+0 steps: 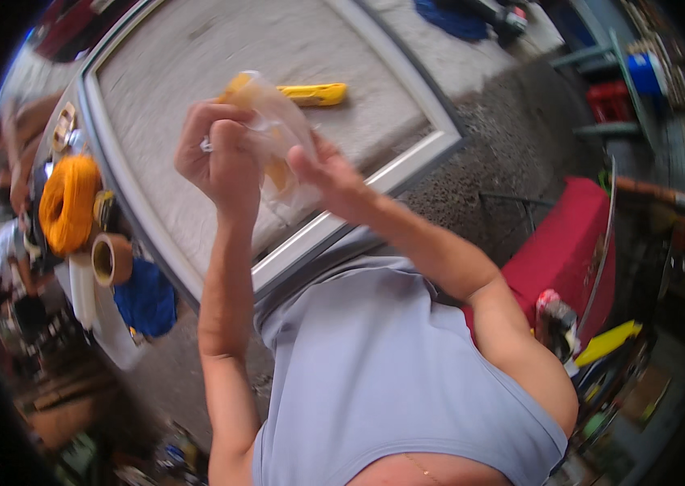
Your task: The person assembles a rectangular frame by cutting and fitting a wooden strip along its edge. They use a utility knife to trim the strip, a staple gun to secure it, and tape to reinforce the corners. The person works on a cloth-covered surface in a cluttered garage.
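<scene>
Two bare forearms rise from the lower edge of the frame, over a pale blue sleeveless shirt (375, 364) that fills the lower middle. Left of centre, the left hand (217, 154) is clenched, its fingers curled tight on a pinch of clear plastic bag (277, 134). Just right of it, the right hand (330, 174) grips the same bag from the other side, thumb pressed into the film. The bag hangs crumpled between both hands, a little above the frame's centre, with something yellowish showing dimly through it; what that is cannot be told.

Behind the hands, a grey slab (277, 57) in a pale metal frame (342, 219) slants across the upper middle. On it, beyond the bag, lies a yellow utility knife (314, 94), well apart from the hands.

At the left of the frame, beside the metal frame's edge, sit a spool of orange thread (67, 202), a brown cardboard tube (111, 259) and a blue cloth (148, 300), close together.

At the right, a red panel (569, 251) stands on the dark gravel ground, and a yellow tool (610, 342) pokes out below it. Farther off, in the upper right corner, a blue container (646, 73) rests on cluttered shelving, blurred toward the rim.
</scene>
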Available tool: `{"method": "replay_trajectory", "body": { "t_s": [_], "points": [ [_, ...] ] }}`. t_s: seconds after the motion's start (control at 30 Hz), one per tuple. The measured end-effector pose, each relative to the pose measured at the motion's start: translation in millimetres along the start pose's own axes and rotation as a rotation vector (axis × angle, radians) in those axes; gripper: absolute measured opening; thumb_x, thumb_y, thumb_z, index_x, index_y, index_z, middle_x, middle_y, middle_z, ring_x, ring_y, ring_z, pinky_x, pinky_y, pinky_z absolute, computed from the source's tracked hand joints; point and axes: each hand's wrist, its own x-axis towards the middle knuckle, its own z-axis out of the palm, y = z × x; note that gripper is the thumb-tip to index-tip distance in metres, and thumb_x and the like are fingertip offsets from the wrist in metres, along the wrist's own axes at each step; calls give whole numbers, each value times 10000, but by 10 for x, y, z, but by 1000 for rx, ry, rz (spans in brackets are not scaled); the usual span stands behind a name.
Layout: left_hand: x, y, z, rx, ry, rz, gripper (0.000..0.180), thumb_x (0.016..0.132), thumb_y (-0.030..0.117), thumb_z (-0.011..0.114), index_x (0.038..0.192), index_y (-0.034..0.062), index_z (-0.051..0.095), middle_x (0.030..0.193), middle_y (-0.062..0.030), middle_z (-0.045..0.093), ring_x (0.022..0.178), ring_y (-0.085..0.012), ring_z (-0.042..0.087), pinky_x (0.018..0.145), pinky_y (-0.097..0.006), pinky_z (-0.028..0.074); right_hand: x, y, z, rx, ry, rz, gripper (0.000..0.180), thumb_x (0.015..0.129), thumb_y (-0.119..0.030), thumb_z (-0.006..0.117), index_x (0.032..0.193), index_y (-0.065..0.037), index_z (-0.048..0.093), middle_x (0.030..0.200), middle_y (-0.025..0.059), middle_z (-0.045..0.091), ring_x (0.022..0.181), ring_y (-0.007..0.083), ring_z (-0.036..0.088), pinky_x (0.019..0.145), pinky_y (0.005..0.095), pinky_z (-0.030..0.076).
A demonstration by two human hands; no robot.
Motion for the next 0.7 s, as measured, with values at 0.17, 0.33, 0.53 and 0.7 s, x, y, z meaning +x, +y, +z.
{"method": "replay_trajectory", "body": {
  "t_s": [0.17, 0.33, 0.53, 0.7],
  "points": [
    [-286, 63, 696, 292, -442, 453, 303, 908, 285, 489, 978, 0, 564, 913, -141, 534, 893, -269, 504, 855, -399, 370, -148, -269, 69, 168, 515, -404, 278, 934, -299, 606, 1087, -69, 580, 1005, 23, 593, 908, 79, 571, 763, 253, 487],
    [-892, 313, 1088, 139, -874, 129, 510, 961, 425, 428, 1340, 86, 461, 1335, -223, 439, 1258, -363, 398, 1083, -442, 217, -656, -940, -446, -39, 867, -419, 166, 879, -231, 674, 882, -73, 623, 792, 14, 628, 709, 89, 605, 616, 260, 495],
    [-991, 194, 1024, -120, -1133, -67, 607, 898, 407, 591, 1399, 103, 431, 1461, -191, 350, 1349, -348, 331, 1105, -479, 244, -1985, -2126, -1208, -658, 1424, -648, 190, 673, -128, 765, 744, -55, 605, 671, 57, 637, 545, 136, 611, 491, 295, 499],
    [-1120, -78, 590, 548, -1240, 411, 380, 814, 147, 698, 1181, 112, 604, 1152, -162, 534, 982, -311, 568, 831, -429, 461, -4424, -3269, -1446, -1630, 2022, -558, 353, 701, -211, 792, 993, -103, 625, 710, 81, 657, 582, 155, 638, 517, 314, 519]
  ]
}}
